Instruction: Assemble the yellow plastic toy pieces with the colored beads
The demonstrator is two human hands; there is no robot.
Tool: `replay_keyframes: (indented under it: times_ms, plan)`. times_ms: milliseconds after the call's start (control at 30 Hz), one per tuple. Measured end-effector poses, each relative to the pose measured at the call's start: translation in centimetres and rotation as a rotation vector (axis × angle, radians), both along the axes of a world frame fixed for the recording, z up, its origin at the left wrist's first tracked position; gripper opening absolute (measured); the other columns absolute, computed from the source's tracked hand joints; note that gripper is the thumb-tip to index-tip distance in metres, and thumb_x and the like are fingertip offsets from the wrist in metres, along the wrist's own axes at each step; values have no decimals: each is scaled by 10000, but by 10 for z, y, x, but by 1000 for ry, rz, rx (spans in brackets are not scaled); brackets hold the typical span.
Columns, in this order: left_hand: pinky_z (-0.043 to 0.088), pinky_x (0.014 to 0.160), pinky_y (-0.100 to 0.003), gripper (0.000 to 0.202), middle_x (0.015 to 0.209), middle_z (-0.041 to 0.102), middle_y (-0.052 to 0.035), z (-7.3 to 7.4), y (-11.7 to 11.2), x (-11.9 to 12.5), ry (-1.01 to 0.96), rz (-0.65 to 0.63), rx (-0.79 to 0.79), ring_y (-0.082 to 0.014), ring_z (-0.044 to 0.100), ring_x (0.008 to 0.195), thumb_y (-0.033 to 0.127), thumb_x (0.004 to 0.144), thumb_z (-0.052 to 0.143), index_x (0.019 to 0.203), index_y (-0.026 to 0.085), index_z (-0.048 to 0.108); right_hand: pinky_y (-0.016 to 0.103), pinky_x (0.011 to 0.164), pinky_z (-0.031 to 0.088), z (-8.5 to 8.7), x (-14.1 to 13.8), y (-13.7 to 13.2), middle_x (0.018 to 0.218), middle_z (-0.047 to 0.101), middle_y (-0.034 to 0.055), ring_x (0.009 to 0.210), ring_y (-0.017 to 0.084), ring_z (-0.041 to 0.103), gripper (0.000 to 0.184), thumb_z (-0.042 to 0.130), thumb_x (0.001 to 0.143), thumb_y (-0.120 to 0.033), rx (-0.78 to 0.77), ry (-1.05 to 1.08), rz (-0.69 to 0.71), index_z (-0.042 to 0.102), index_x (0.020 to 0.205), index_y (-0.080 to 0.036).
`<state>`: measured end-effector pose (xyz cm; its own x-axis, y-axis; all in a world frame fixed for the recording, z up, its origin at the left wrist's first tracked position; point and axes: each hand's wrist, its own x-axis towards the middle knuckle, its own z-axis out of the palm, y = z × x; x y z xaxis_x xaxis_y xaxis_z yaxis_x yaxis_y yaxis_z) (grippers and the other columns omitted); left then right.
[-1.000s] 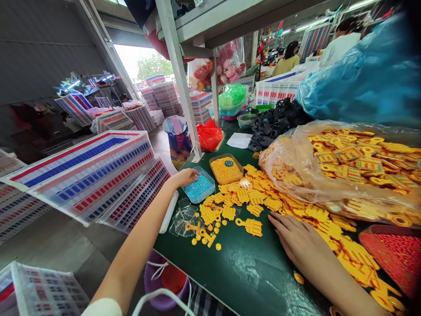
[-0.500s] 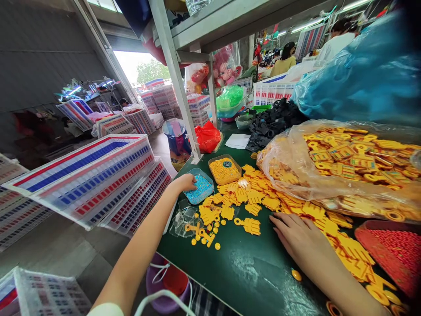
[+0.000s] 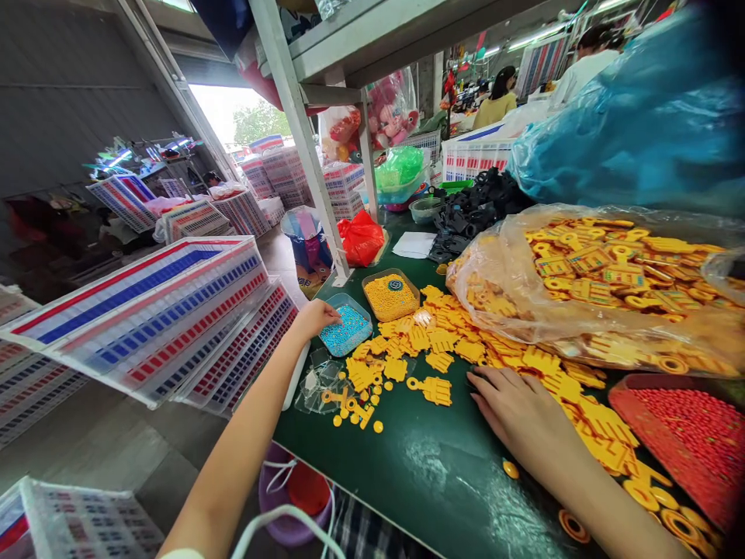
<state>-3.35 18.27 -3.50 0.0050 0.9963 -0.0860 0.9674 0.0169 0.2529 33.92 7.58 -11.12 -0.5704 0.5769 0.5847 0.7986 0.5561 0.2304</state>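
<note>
My left hand is over the near left side of a small clear tray of blue beads. Its fingertips are pinched together, and whatever lies between them is too small to make out. My right hand rests palm down on the green tabletop, fingers stretched out, beside a spread of yellow hand-shaped plastic pieces. One such piece with a ring lies apart between my hands. Small yellow round pieces are scattered nearer the table edge.
A tray of yellow beads stands beside the blue one. Behind is a large clear bag of yellow pieces. Red beads fill a tray at right. Black parts are heaped at the back. A shelf post rises at the table's left edge.
My left hand has drawn up slightly from the blue beads, fingertips now showing above them. The right hand stays in place on the table. The view has shifted a little.
</note>
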Motion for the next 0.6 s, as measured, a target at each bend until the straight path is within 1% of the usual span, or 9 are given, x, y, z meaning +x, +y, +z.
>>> replay_keyframes:
  times_ms: [133, 233, 333, 433, 533, 600]
  plan:
    - [491, 720, -224, 236, 883, 772, -56, 1, -5, 1, -38, 34, 53, -196, 703, 825, 332, 789, 681, 907, 155, 782, 356, 734, 421, 3, -3, -3, 992, 688, 101, 888, 224, 594, 292, 401, 946, -183, -61, 19, -14, 691, 971, -154]
    - [490, 699, -226, 220, 865, 773, -55, 4, -10, 6, -61, 42, 73, -200, 702, 808, 299, 782, 682, 903, 145, 783, 361, 764, 436, 6, -7, -4, 1023, 683, 106, 918, 230, 586, 286, 419, 957, -236, -120, 58, -2, 683, 1036, -157]
    - [499, 727, -236, 210, 876, 774, -48, 7, -18, 14, -87, 50, 101, -213, 704, 834, 265, 780, 664, 909, 151, 784, 378, 829, 451, 8, -13, -6, 1083, 670, 113, 985, 242, 576, 313, 425, 973, -300, -180, 110, 52, 658, 1110, -144]
    - [509, 774, -265, 256, 906, 773, -51, 10, -26, 25, -115, 53, 138, -235, 703, 860, 324, 783, 656, 932, 158, 783, 390, 853, 458, 11, -19, -8, 1119, 654, 123, 1021, 257, 564, 330, 466, 963, -347, -245, 152, 64, 641, 1142, -131]
    - [510, 784, -297, 305, 905, 772, -60, 12, -33, 37, -131, 51, 166, -252, 701, 842, 390, 780, 653, 938, 163, 782, 407, 865, 459, 13, -23, -9, 1110, 644, 130, 1018, 277, 557, 344, 575, 908, -394, -298, 198, 61, 649, 1105, -122]
    - [506, 783, -303, 300, 905, 772, -59, 12, -37, 44, -137, 51, 182, -253, 700, 838, 402, 774, 653, 923, 176, 783, 411, 869, 461, 14, -25, -9, 1094, 641, 121, 1016, 280, 554, 317, 622, 878, -394, -324, 223, 62, 659, 1058, -135]
